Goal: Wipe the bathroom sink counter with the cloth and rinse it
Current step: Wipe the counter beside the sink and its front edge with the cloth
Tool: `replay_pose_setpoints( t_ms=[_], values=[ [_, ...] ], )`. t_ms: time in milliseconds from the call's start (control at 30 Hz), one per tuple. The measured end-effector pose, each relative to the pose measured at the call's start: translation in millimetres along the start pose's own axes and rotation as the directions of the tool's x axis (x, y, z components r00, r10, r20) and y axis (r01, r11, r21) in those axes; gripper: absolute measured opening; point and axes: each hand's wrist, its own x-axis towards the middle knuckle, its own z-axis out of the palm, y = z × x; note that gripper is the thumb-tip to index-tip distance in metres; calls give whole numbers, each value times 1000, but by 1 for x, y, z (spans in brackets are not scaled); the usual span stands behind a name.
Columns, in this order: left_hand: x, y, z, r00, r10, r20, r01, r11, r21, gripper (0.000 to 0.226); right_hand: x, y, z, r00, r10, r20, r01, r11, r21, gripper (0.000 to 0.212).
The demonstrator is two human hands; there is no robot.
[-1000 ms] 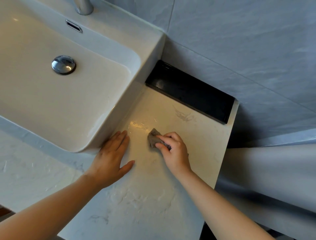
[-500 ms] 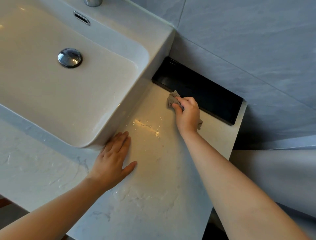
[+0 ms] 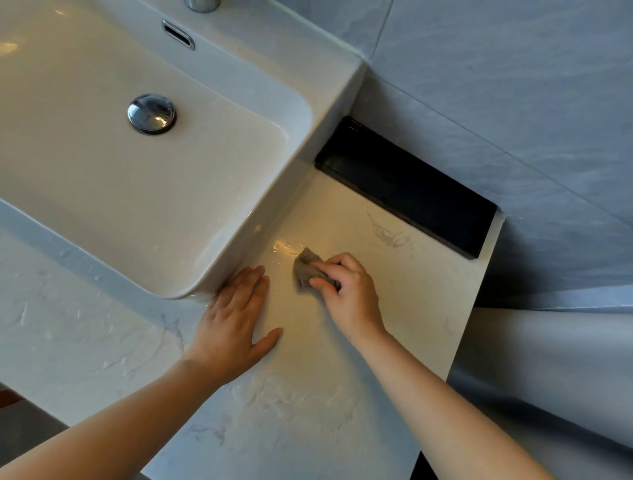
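A small grey cloth [image 3: 306, 268] lies bunched on the pale marbled counter [image 3: 394, 308], just right of the white basin [image 3: 154, 192]. My right hand [image 3: 349, 294] presses down on the cloth, fingers curled over it. My left hand [image 3: 236, 318] rests flat on the counter with fingers spread, its fingertips touching the basin's rounded front corner. A wet sheen shows on the counter just beyond the cloth.
A chrome drain plug [image 3: 151, 113] sits in the basin, with an overflow slot [image 3: 178, 34] and the tap base [image 3: 202, 4] behind. A black rectangular tray [image 3: 411, 192] lies against the grey tiled wall [image 3: 513, 102]. The counter ends at its right edge [image 3: 469, 325].
My right hand has pulled the cloth back from the black tray toward me, to a spot beside the basin corner. My left hand has stayed flat in place.
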Motion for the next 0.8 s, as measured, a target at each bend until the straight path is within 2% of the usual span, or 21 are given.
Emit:
replay_pose_setpoints(
  t_ms=[100, 200, 333, 500, 800],
  values=[
    [-1, 0, 0, 1000, -2, -1, 2, 1000, -5, 82, 14, -6, -18, 992, 45, -115, -35, 995, 91, 28],
    [-2, -1, 1, 1000, 3, -4, -3, 1000, -6, 82, 59, -4, -32, 976, 0, -217, 1, 1000, 7, 29],
    [-1, 1, 0, 1000, -1, -17, 1, 1000, -20, 81, 109, 10, -27, 970, -15, -244, -19, 991, -133, 26],
    [-1, 0, 0, 1000, 3, -15, -4, 1000, -18, 80, 111, 16, -9, 953, -16, -301, -35, 986, -162, 31],
    [-1, 0, -3, 1000, 18, -7, -18, 1000, -15, 79, 62, -1, 7, 990, -103, -99, 96, 993, -68, 27]
  ],
)
